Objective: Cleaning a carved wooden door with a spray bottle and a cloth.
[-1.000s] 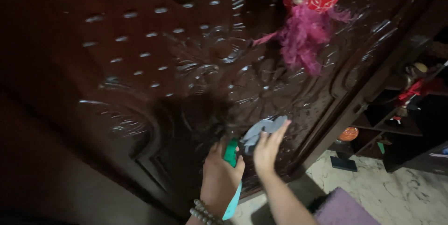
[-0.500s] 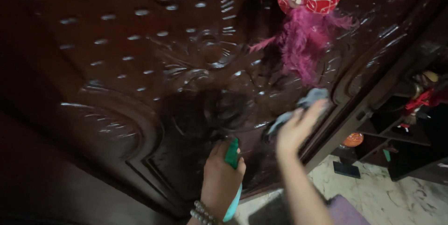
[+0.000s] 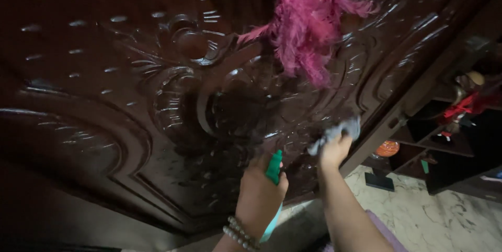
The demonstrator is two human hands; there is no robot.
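1. The right hand (image 3: 334, 150) is closed on a crumpled grey cloth (image 3: 337, 132) and presses it against the carved dark wooden door (image 3: 130, 100), low on the panel and just inside the door's right-hand moulding.
2. The left hand (image 3: 260, 192), with a bead bracelet (image 3: 238, 235) at the wrist, is wrapped around a teal spray bottle (image 3: 273, 171). The bottle's long axis runs nearly upright along the palm, with its nozzle end up towards the door.
3. The cloth lies up and to the right of the bottle, so the right hand is the nearer one to the door's edge moulding, while the left hand sits lower on the panel.
4. A pink feather ornament (image 3: 303, 32) hangs on the door above both hands, well apart from the cloth.
5. Compared with half a second ago, the right hand has dropped lower on the door and its fingers are now bunched around the cloth rather than spread; the left hand keeps the same grip.
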